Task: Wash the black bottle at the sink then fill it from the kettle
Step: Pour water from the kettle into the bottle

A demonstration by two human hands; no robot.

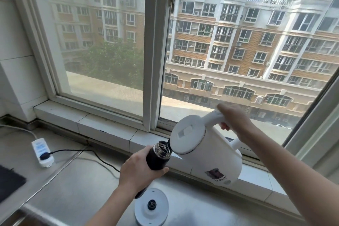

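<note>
Count: 1 black bottle [159, 155], 1 white kettle [205, 151], 1 kettle base [151, 207], 1 power strip [42, 152] with 1 black plug [44, 156] in it, 1 dark mat [9, 181] at the tabletop [77, 185] left edge. 2 hands: left [139, 169], right [233, 115].

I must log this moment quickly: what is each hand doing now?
Left hand: grips the black bottle.
Right hand: grips the handle of the white kettle.
</note>
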